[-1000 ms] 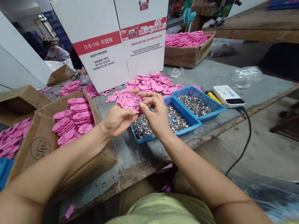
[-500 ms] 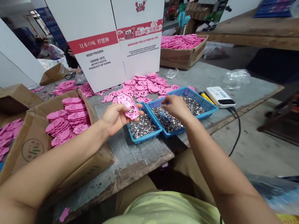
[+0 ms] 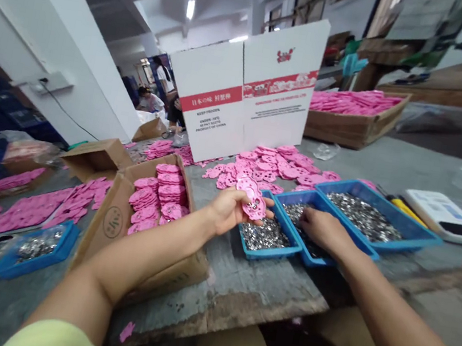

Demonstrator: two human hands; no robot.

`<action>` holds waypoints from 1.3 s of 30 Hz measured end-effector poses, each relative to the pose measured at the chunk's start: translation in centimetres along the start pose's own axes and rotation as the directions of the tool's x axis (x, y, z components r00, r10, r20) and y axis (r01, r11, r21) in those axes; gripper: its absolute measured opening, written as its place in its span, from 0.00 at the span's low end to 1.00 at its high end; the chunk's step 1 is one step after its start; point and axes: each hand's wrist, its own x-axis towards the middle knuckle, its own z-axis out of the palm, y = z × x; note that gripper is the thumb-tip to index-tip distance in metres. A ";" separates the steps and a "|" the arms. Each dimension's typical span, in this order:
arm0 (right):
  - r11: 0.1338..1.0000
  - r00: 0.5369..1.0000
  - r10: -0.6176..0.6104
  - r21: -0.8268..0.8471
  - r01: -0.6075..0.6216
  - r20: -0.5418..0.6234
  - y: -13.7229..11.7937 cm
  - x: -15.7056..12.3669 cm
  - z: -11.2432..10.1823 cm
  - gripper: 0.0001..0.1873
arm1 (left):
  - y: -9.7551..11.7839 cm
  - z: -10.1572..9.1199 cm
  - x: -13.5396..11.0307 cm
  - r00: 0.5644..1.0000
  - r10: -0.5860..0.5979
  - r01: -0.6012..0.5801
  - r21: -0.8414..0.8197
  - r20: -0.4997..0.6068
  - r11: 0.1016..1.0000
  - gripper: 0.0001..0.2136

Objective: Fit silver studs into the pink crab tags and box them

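Pink piece (image 3: 252, 198) tilted in my left hand (image 3: 226, 210), thin, wavy-edged, face toward me, shiny spots near its lower end, silvery bits (image 3: 292, 210) loose in the middle blue tray (image 3: 314, 261), my right hand (image 3: 324, 228) among them

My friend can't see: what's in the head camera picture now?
A person's left hand holds a pink piece; the right hand dips into the middle of three adjoining blue trays of shiny bits. Behind lie loose pink pieces and a white carton.

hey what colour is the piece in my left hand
The piece is pink, best seen in the head view.
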 end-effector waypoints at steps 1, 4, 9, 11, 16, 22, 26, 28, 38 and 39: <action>1.000 1.000 -0.002 0.014 0.002 -0.012 0.2 0.2 0.2 0.17 | -0.1 -0.1 0.1 1.000 0.001 -0.001 -0.007 0.005 1.000 0.24; 0.998 0.998 0.000 0.059 0.003 -0.065 0.5 0.6 0.6 0.17 | -0.3 -0.4 0.2 1.000 0.006 -0.006 -0.021 -0.005 1.000 0.23; 0.990 0.994 -0.014 0.140 0.029 -0.110 1.0 0.6 0.7 0.16 | -0.4 -0.4 0.1 1.000 0.019 -0.019 -0.026 0.001 0.999 0.19; 0.981 0.989 -0.016 0.188 0.043 -0.145 1.2 0.6 0.7 0.15 | -0.4 -0.4 0.1 1.000 0.021 -0.020 -0.016 0.009 1.000 0.18; 0.954 0.952 -0.061 0.262 0.144 -0.300 1.4 0.2 0.8 0.17 | -0.5 -0.7 0.2 0.999 0.033 -0.034 0.009 0.040 0.999 0.15; 0.912 0.951 0.095 0.408 0.035 -0.295 1.1 -0.6 -0.6 0.11 | -0.9 -1.0 0.6 0.999 0.022 -0.023 0.033 0.043 0.999 0.17; 0.850 0.929 0.152 0.525 0.052 -0.339 1.2 -1.3 -1.3 0.08 | -0.8 -0.7 0.7 0.999 0.013 -0.014 0.038 0.032 0.999 0.18; 0.808 0.920 0.181 0.586 0.061 -0.347 1.3 -1.5 -1.4 0.06 | -0.8 -0.5 0.6 0.999 -0.002 0.000 0.044 0.038 0.999 0.18; 0.457 0.938 0.176 0.869 0.191 -0.299 -1.6 -2.9 -3.6 0.16 | -1.3 -0.5 0.6 0.994 -0.078 0.072 0.086 0.072 0.994 0.18; 0.428 0.945 0.156 0.882 0.198 -0.288 -2.3 -3.3 -3.8 0.18 | -1.3 -0.5 0.5 0.994 -0.082 0.075 0.094 0.072 0.993 0.18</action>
